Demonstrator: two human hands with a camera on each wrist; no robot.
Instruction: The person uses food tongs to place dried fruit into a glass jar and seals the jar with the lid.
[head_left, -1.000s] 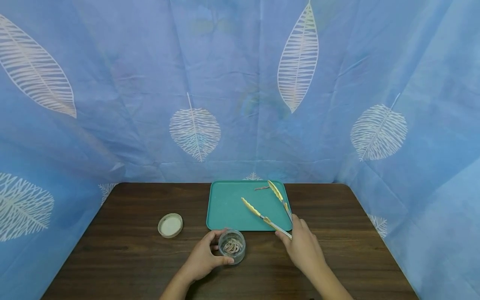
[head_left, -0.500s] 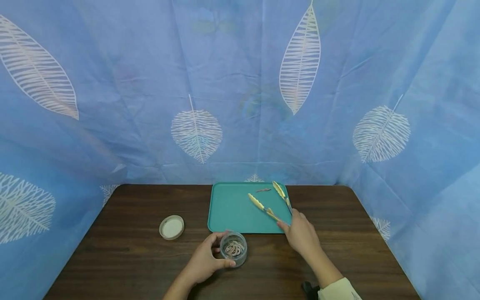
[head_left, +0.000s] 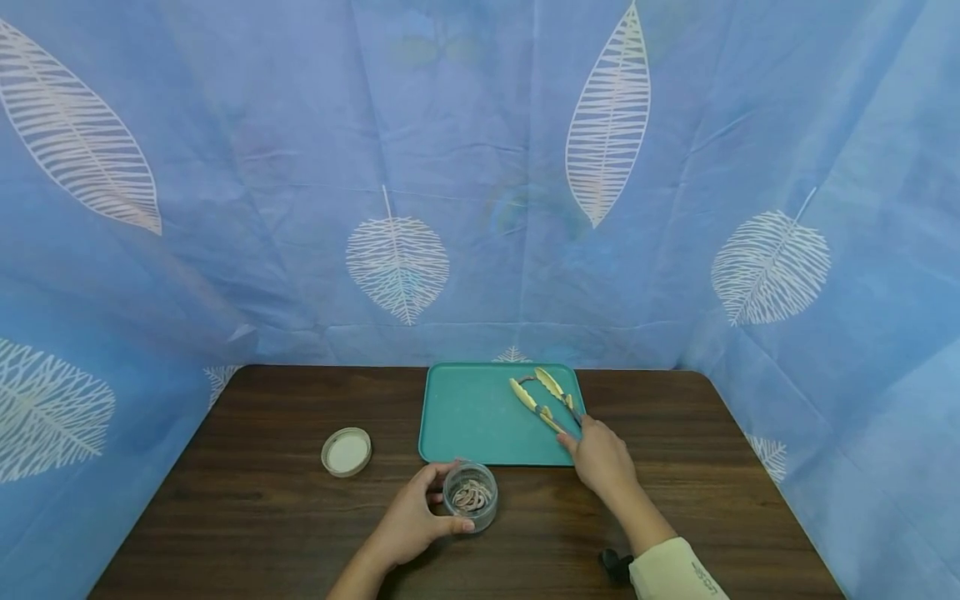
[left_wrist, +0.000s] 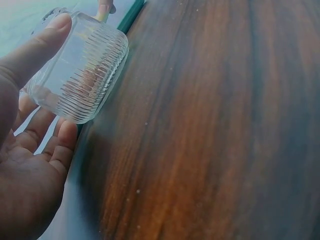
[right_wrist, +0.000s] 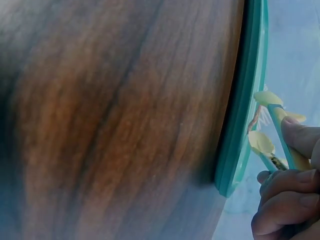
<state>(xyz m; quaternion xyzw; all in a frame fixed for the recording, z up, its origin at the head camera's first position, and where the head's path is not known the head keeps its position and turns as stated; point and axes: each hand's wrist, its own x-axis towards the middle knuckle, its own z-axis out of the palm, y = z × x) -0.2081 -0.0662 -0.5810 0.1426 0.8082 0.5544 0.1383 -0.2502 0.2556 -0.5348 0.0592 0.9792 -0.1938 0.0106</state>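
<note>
With its thumb and fingers, my left hand [head_left: 408, 517] grips a small clear ribbed jar [head_left: 487, 512], mouth up, over the table. Several thin pinkish-beige, worm-like strands [head_left: 471, 496] lie coiled inside it. My right hand [head_left: 602, 457] holds tongs with pale yellow tips [head_left: 527, 394] over the right side of a teal tray [head_left: 457, 425]. The tongs' two tips stand apart. Between them at the tray's far end is a single thin reddish strand [right_wrist: 254, 120], close to both tips in the right wrist view.
A round lid [head_left: 347, 452] with a pale inside lies on the dark wood table [head_left: 247, 500], left of the jar. A blue cloth [head_left: 480, 167] with white leaf prints hangs behind and at both sides. A small black object [head_left: 617, 565] shows beside the right sleeve [head_left: 675, 573].
The tongs' tips have drawn closer together and now stand either side of the strand on the tray. My right hand reaches slightly farther forward. The left hand keeps its hold on the jar.
</note>
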